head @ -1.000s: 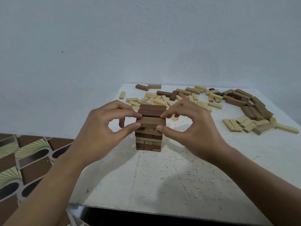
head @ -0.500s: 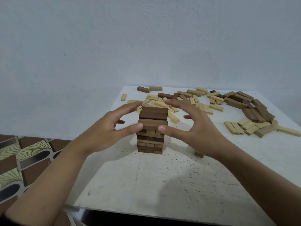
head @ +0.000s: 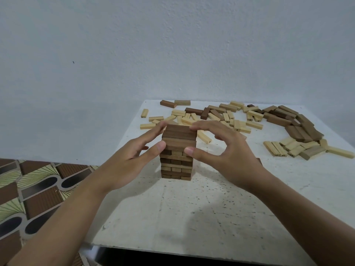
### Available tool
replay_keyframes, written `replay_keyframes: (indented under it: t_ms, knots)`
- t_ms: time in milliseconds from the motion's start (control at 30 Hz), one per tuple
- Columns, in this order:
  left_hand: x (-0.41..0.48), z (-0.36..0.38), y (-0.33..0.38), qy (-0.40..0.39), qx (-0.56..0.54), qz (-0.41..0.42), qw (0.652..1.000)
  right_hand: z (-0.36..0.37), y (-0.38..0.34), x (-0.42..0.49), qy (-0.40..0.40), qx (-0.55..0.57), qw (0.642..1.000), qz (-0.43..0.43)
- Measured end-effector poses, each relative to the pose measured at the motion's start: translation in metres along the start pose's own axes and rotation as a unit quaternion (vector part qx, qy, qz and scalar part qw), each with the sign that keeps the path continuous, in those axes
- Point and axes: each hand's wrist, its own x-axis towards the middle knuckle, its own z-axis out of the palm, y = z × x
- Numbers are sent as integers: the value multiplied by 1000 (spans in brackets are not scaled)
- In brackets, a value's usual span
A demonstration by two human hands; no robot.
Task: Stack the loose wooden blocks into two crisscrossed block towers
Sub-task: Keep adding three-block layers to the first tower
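Block tower (head: 177,150) upright mid-worktop (head: 192,217), loose blocks (head: 230,116) scattered beyond. Left hand (head: 132,160) released, fingers straight, thumb touching tower's left side. Right hand (head: 226,154) loosely arched, fingertips touching tower's right top edge, not gripping.

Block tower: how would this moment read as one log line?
tower: crisscrossed, upright | left hand: thumb touching tower | right hand: thumb, fingertip touching tower | loose blocks: scattered behind | second tower: not started
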Motion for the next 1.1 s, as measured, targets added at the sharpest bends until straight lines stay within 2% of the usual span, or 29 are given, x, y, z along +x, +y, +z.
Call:
replay_keyframes:
  t_ms: [167, 267, 667, 1100]
  knots:
    - [-9, 22, 10, 80, -75, -37, 993, 11, -3, -15, -19, 70, 993, 90]
    - [-11, 34, 14, 110, -107, -36, 988, 24, -3, -22, -39, 91, 989, 105]
    - [-9, 48, 15, 102, -130, 11, 986, 45, -8, -23, -43, 101, 990, 93]
    - [-8, 50, 14, 109, -124, 19, 986, 47, -6, -20, -47, 94, 990, 95]
